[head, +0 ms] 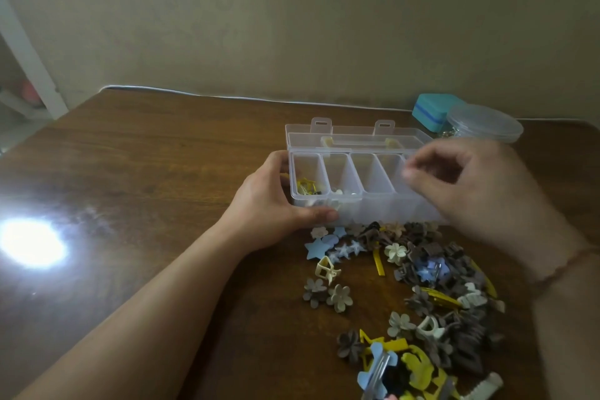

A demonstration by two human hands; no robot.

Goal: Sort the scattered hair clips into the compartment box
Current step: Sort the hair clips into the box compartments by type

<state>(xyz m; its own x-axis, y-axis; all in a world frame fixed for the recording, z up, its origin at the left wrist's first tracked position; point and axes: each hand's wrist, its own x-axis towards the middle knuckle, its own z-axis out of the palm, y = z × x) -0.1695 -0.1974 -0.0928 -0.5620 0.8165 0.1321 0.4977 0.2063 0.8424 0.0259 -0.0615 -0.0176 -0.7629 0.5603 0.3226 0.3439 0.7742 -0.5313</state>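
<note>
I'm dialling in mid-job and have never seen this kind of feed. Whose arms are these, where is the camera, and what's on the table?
There is no machine: a person wears one camera on the head, looking down at their own hands. The left hand grips the left end of the clear compartment box, lid open. The right hand hovers blurred over the box's right side, fingers curled; whether they pinch anything I cannot tell. Loose hair clips lie heaped on the wooden table in front. A teal case and a round clear tub sit behind.
</note>
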